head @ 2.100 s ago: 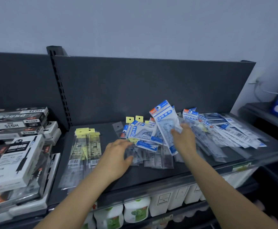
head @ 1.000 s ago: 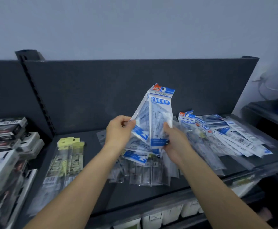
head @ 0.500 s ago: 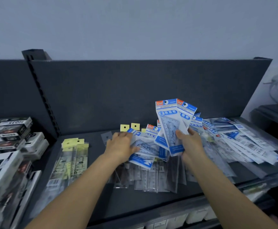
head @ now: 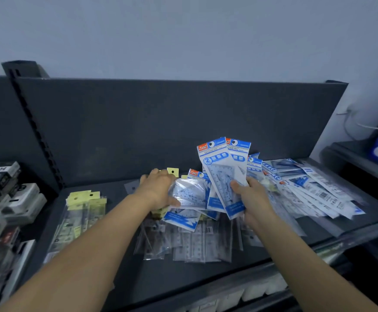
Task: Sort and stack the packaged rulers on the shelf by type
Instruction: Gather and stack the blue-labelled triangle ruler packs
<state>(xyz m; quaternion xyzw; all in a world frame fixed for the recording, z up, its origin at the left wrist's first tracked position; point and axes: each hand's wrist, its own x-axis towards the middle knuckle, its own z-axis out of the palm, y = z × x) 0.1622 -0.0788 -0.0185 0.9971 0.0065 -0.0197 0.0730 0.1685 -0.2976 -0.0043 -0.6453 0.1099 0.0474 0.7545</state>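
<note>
Holding: the right hand grips two blue packs upright and fanned, thumb across their front, other fingers hidden behind.
Left hand: the left hand curls over a crinkled pack on the heap's 9 o'clock side, thumb tucked along its near edge. It looks like a pinch, though the far fingers are out of sight.
Heap: the heap of more blue-labelled packs lies flat under both hands, mid-shelf, one blue end poking toward 6 o'clock.
Clear packs: the clear packs lie side by side at 6 o'clock from the heap, near the front edge.
Yellow packs: the yellow packs sit in a small stack at 9 o'clock, well apart from the left hand, headers pointing to 12.
Spread: the spread of overlapped blue-and-white packs runs off to 3 o'clock, beside the right hand.
Shelf: the shelf is dark, with a dark back panel at 12 o'clock.
Boxes: the boxes are stacked far out at 9 o'clock, in the next bay.
</note>
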